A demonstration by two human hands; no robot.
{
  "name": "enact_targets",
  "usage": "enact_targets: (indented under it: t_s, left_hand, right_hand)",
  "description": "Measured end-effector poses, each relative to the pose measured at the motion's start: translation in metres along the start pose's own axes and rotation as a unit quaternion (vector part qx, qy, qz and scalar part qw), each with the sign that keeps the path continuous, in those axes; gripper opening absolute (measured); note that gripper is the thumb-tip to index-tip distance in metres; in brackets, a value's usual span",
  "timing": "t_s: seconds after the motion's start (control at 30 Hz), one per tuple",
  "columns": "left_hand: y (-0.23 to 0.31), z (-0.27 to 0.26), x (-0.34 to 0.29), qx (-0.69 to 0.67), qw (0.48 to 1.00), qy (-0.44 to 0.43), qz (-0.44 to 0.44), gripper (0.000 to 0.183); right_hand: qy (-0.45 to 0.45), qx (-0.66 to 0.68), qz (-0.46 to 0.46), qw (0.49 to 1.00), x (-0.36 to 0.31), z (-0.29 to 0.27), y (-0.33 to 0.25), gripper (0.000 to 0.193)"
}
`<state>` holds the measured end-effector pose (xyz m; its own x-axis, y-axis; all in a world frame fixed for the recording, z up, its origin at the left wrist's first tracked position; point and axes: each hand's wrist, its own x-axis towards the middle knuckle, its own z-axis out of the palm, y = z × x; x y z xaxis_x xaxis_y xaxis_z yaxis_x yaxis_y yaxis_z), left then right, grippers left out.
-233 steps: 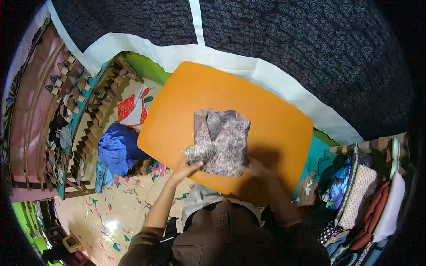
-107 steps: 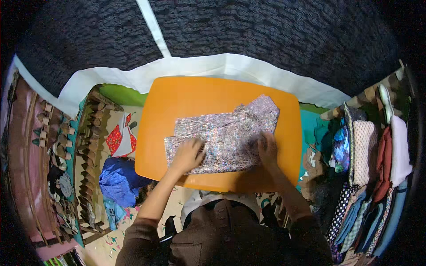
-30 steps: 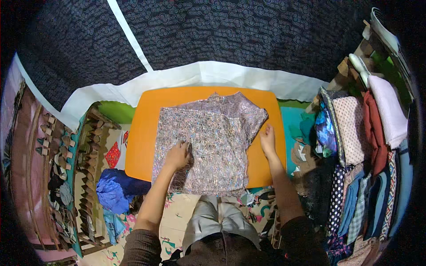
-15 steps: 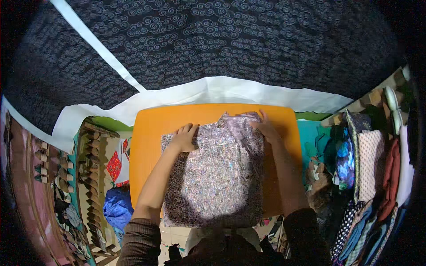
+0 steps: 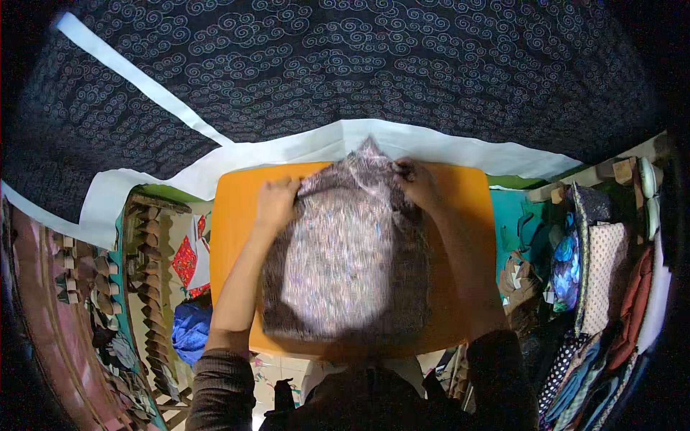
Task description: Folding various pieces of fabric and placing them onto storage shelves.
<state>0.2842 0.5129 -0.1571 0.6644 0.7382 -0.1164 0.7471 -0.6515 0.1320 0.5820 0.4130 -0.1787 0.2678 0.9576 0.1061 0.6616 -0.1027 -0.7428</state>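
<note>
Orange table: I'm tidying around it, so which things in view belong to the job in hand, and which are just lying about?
In use:
- left hand
- right hand
- shiny cloth
- orange table

Just around:
- blue cloth
- red-and-white cloth
- hanging clothes

Beyond the fingers (image 5: 289, 188) I see a dark curtain (image 5: 323, 79); left of them, red cloth (image 5: 187, 261), blue cloth (image 5: 190, 332); right, clothes (image 5: 605, 269).

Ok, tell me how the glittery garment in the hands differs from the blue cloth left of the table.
The glittery garment is a sparkling greyish mauve; the blue cloth is blue, with no sparkle visible. The garment is spread over the orange table, its far edge gripped by the left hand and right hand; the blue cloth lies crumpled beside the table, untouched. Both are fabric.
</note>
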Motion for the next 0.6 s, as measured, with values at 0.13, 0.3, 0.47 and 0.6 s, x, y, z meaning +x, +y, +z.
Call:
enact_targets:
  t_s: [0.13, 0.3, 0.47, 0.6]
  left_hand:
    - [0.015, -0.034, -0.018, 0.051, 0.977, 0.188, 0.088, 0.025]
    - [-0.001, 0.001, -0.09, 0.13, 0.94, 0.115, 0.294, 0.012]
    - [-0.015, 0.033, -0.148, 0.135, 0.951, 0.014, 0.279, 0.027]
    - [0.008, 0.022, -0.152, 0.084, 0.984, -0.015, 0.159, 0.043]
  right_hand:
    - [0.013, 0.091, -0.081, 0.993, -0.029, -0.043, -0.01, 0.033]
    - [-0.165, -0.148, -0.24, 0.945, -0.156, -0.05, 0.032, 0.05]
    - [-0.329, -0.155, -0.222, 0.905, -0.215, -0.038, 0.028, 0.049]
    - [-0.274, -0.13, -0.185, 0.935, -0.222, -0.041, 0.002, 0.043]
